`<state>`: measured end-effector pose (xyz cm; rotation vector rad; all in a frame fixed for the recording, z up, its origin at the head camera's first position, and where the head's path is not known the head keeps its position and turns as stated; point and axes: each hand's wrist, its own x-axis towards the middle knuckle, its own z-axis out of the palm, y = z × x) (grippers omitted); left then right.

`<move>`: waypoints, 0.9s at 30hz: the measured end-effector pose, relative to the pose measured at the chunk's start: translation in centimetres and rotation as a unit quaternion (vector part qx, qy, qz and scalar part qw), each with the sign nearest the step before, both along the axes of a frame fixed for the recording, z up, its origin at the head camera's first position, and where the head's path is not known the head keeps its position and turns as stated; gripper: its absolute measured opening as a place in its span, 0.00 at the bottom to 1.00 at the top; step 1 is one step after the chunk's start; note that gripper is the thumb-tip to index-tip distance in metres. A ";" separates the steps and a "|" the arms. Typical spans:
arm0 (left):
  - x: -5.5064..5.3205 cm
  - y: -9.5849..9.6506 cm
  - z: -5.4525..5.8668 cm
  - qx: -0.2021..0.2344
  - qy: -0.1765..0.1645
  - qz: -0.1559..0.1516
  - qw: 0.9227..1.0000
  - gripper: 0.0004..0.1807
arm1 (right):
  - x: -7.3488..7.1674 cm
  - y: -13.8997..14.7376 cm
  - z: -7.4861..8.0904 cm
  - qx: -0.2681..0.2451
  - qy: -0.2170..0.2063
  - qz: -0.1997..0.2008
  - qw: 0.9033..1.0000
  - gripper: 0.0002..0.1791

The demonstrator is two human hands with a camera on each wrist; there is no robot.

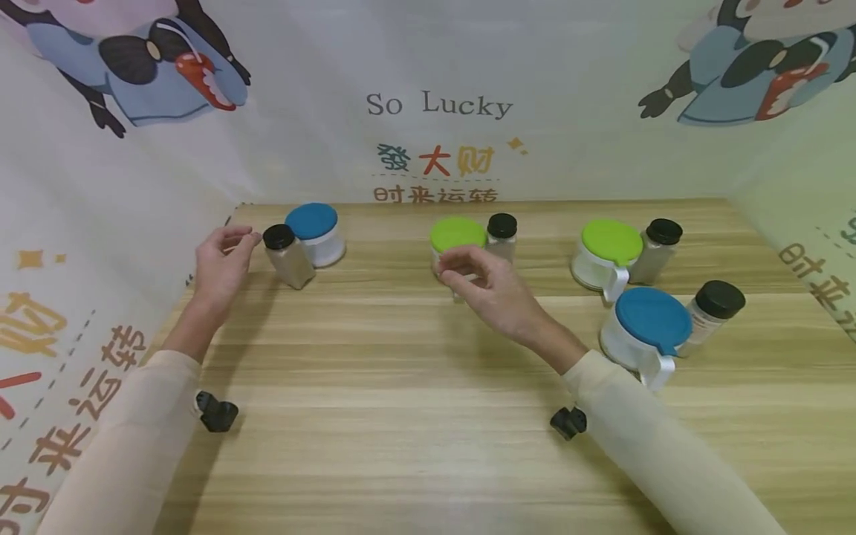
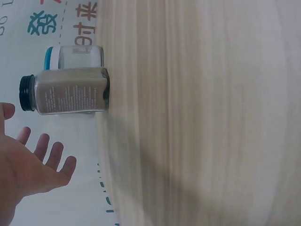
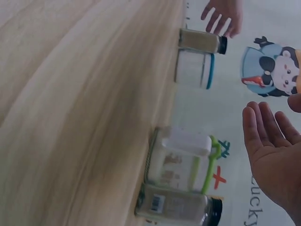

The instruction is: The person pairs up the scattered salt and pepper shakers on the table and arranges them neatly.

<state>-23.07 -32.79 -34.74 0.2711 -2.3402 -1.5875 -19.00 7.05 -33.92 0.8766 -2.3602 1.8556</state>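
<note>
My left hand [image 1: 224,269] hovers just left of a black-capped spice jar [image 1: 290,261], fingers loosely bent and holding nothing. Behind that jar stands a white canister with a blue lid [image 1: 325,245]. In the left wrist view the spice jar [image 2: 70,90] shows brown contents and a printed label, apart from the hand [image 2: 35,165]. My right hand [image 1: 498,293] is raised in front of a green-lidded canister [image 1: 457,234], partly covering it; another black-capped jar [image 1: 502,227] stands beside that canister. The right wrist view shows the right hand [image 3: 275,150] with nothing in its grasp.
On the right stand a second green-lidded canister [image 1: 595,267] with a black-capped jar [image 1: 655,256] beside it. Nearer, a blue-lidded canister [image 1: 628,342] stands next to another black-capped jar [image 1: 712,316]. A printed cloth [image 1: 575,148] hangs behind the wooden tabletop [image 1: 401,416].
</note>
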 end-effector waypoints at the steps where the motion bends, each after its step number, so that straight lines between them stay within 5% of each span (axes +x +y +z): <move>1: 0.0 0.0 -0.1 0.003 -0.003 -0.001 1.000 0.13 | -0.1 -0.3 -0.2 0.005 -0.003 0.002 1.000 0.13; 4: -0.2 0.0 -0.5 0.004 -0.001 -0.006 1.000 0.13 | -0.4 -1.4 -0.7 0.022 -0.016 0.010 1.000 0.13; 9: 0.0 -0.1 -1.2 -0.036 -0.017 -0.040 0.998 0.27 | -0.9 -3.4 -1.4 0.043 -0.039 0.031 0.998 0.15; 16: 0.3 -0.5 -2.1 -0.070 -0.035 -0.053 0.996 0.26 | -0.8 -4.9 -2.6 0.072 -0.050 0.065 0.994 0.15; 27: 0.6 -1.2 -2.6 -0.119 -0.049 -0.067 0.989 0.25 | -2.1 -7.6 -2.4 0.094 -0.050 0.031 0.994 0.17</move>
